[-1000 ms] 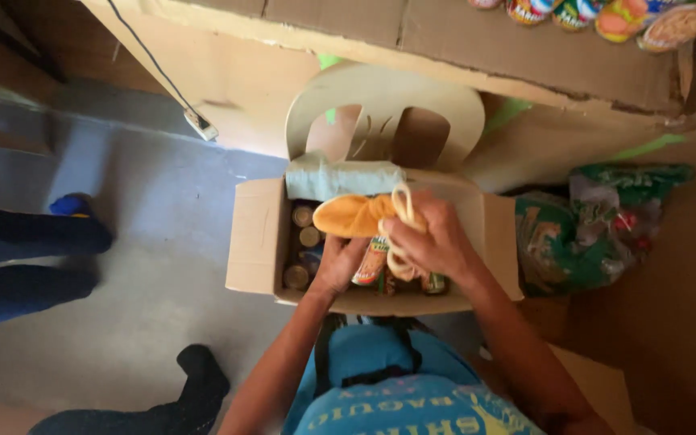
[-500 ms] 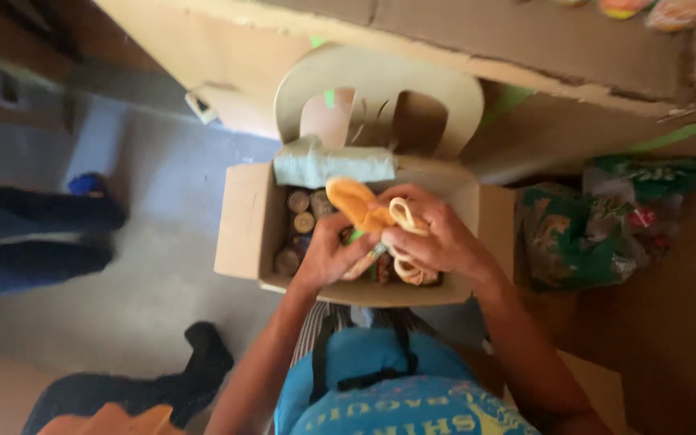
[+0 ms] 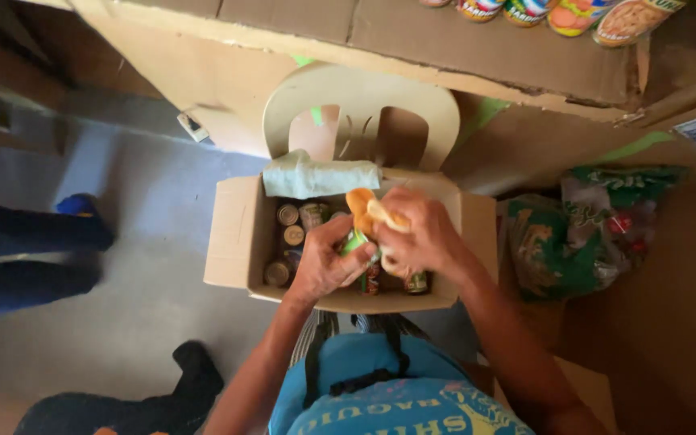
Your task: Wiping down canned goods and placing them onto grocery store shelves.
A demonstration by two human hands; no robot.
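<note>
Item: orange cloth (image 3: 366, 211), bunched, held above an open cardboard box (image 3: 239, 234) at the centre of the view. Right hand (image 3: 416, 235): closed around the cloth from the 3 o'clock side, fingers curled over its pale inner fold. Left hand (image 3: 328, 262): at 7 o'clock from the cloth, fingers closed on a small green packet (image 3: 354, 242) that sits just under the cloth; whether this hand also pinches the cloth, cannot tell. Box contents: several tins (image 3: 287, 235) standing upright along the 9 o'clock side, more tins with coloured labels (image 3: 416, 283) at 5 o'clock, partly hidden by the hands. A folded pale green cloth (image 3: 320, 176) lies across the box's 12 o'clock edge. Beyond it, a cream plastic chair (image 3: 362, 105) with a cut-out back. At 3 o'clock of the box, a green printed plastic bag (image 3: 577, 234) on the floor. At 9 o'clock, another person's legs in dark blue trousers (image 3: 22, 250), well apart from the box.
</note>
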